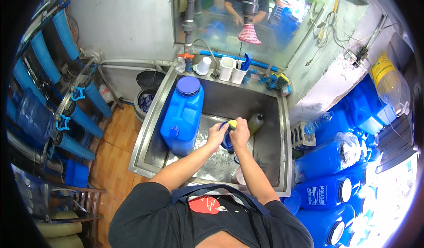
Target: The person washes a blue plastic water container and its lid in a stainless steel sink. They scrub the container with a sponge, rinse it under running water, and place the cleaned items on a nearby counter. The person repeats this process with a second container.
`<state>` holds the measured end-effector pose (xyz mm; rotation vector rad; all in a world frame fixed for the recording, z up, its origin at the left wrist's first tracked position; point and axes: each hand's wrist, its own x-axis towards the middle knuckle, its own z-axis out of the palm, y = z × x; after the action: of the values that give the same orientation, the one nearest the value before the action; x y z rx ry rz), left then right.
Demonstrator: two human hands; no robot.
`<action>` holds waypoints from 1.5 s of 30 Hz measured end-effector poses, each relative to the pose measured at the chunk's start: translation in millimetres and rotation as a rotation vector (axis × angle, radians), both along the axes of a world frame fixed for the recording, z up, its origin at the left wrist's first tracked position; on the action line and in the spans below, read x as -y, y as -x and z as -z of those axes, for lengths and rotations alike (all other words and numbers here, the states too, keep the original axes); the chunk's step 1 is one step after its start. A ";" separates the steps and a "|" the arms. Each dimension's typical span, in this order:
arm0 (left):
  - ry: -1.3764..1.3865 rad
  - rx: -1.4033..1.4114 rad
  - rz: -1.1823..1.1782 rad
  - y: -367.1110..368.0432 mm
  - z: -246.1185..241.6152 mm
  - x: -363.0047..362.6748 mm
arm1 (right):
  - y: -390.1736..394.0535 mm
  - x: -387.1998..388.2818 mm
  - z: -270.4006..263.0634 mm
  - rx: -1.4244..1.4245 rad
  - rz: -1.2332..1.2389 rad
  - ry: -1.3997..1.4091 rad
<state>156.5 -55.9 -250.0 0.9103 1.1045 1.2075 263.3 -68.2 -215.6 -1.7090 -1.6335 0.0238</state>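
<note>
Over the steel sink, my left hand (217, 136) and my right hand (239, 134) are close together. The right fingers press a small yellow sponge (233, 124) at the top of a dark blue object (227, 142). My left hand grips that object's left side; fingers hide much of it, and its kind is unclear. To the left, inside the sink (212, 175), a large blue plastic water container (183, 115) stands upright with its lid and small spout cap on. A bottle of greenish liquid (256, 123) with a dark top stands against the sink's right wall.
Along the back ledge are white plastic holders (227, 68), a white cup (203, 65) and a sponge (282, 80). A pipe outlet with a pink cover (249, 34) hangs above. Blue water containers (323, 195) crowd the right; blue filter housings (84, 120) line the left.
</note>
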 end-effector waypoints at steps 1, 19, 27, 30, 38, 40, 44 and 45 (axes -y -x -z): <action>-0.060 -0.080 -0.030 -2.7 1.5 -0.4 | -4.6 -0.6 1.5 0.078 0.106 -0.001; -0.029 -1.260 -0.035 98.3 -121.0 -252.0 | -148.2 102.5 93.9 -0.020 -0.444 1.147; 0.077 -1.177 -0.057 147.3 -103.1 -351.0 | -76.3 53.9 30.3 -0.209 -0.561 0.877; -0.046 -1.042 0.010 163.8 -87.6 -366.7 | -38.7 6.1 -20.8 -0.693 -0.554 0.786; -0.010 -0.216 0.304 116.9 -70.6 -304.4 | 23.2 -119.4 -131.4 -1.995 -0.850 0.356; -0.002 -0.339 0.345 87.4 -63.6 -272.7 | 30.1 -142.3 -132.6 -2.094 -0.746 0.303; -0.281 -0.511 0.359 35.7 -29.2 -205.5 | 33.3 -159.1 -115.8 -2.218 -0.777 0.375; -0.238 -0.428 0.410 27.6 -21.0 -191.7 | 34.4 -157.2 -110.1 -2.247 -0.832 0.421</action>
<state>128.9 135.9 -229.0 1.5480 1.0450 0.8310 228.9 89.0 -105.5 -0.1883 -0.2496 1.8941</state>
